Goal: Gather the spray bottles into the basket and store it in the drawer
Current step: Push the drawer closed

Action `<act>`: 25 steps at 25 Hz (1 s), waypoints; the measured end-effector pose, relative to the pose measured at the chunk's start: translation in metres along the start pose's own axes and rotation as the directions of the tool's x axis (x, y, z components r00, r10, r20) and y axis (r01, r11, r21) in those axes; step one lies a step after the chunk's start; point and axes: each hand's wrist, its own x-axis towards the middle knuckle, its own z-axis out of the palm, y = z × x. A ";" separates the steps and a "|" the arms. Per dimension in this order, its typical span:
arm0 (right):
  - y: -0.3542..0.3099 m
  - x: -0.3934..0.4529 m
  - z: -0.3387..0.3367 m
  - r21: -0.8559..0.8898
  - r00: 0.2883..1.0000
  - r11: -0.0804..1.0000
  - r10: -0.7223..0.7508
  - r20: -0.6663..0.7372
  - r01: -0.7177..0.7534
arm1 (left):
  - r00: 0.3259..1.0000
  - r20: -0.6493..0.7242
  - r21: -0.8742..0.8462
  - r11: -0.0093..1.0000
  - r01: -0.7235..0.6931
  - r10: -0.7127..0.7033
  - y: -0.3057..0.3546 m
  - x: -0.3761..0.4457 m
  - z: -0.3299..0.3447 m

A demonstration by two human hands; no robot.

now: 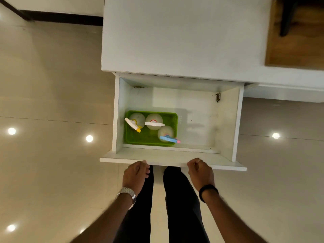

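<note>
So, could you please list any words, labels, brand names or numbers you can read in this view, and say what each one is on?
No text can be read anywhere in this view.
The three spray bottles in the green basket are seen from above, so no labels face the camera.
The white drawer shows no markings.
The wristwatch face is turned away.

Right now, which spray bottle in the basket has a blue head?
The spray bottle at the basket's front right corner; the others have white heads.

left wrist: silver metal watch (128,193) | right wrist: black band (208,191) | legs: dark trousers (182,207)
</note>
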 end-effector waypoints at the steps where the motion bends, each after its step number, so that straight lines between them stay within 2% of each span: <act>1: 0.004 -0.001 0.002 0.062 0.991 0.990 0.123 0.051 -0.126 | 0.985 0.024 -0.193 0.966 0.174 -0.173 -0.001 -0.001 0.005; 2: 0.006 -0.001 0.004 0.200 0.952 0.934 0.270 0.147 -0.296 | 0.938 0.097 -0.386 0.856 0.343 -0.332 0.000 0.001 0.010; 3: 0.007 -0.001 0.007 0.374 0.882 0.803 0.378 0.280 -0.463 | 0.888 0.181 -0.532 0.717 0.451 -0.423 0.003 0.005 0.012; 4: 0.007 0.000 0.009 0.536 0.822 0.623 0.411 0.394 -0.569 | 0.861 0.225 -0.626 0.609 0.487 -0.457 0.007 0.010 0.014; 5: 0.005 0.001 0.010 0.667 0.795 0.437 0.399 0.458 -0.604 | 0.850 0.232 -0.697 0.528 0.484 -0.473 0.013 0.014 0.015; 7: -0.005 0.006 0.009 0.812 0.782 0.117 0.374 0.498 -0.572 | 0.828 0.234 -0.818 0.357 0.451 -0.510 0.027 0.020 0.013; 9: -0.018 0.010 0.006 0.836 0.761 -0.054 0.387 0.521 -0.546 | 0.804 0.265 -0.873 0.221 0.434 -0.533 0.043 0.024 0.011; 12: -0.036 0.016 0.000 0.826 0.730 -0.102 0.416 0.542 -0.555 | 0.782 0.310 -0.881 0.145 0.450 -0.541 0.062 0.029 0.004; 16: -0.059 0.025 -0.012 0.823 0.728 -0.097 0.417 0.544 -0.560 | 0.770 0.326 -0.888 0.103 0.449 -0.548 0.089 0.039 -0.007; 19: -0.078 0.033 -0.018 0.840 0.751 -0.060 0.418 0.511 -0.539 | 0.773 0.341 -0.882 0.103 0.460 -0.534 0.107 0.046 -0.012; 25: -0.112 0.050 -0.032 0.864 0.802 0.007 0.376 0.464 -0.503 | 0.827 0.341 -0.888 0.134 0.439 -0.447 0.139 0.062 -0.019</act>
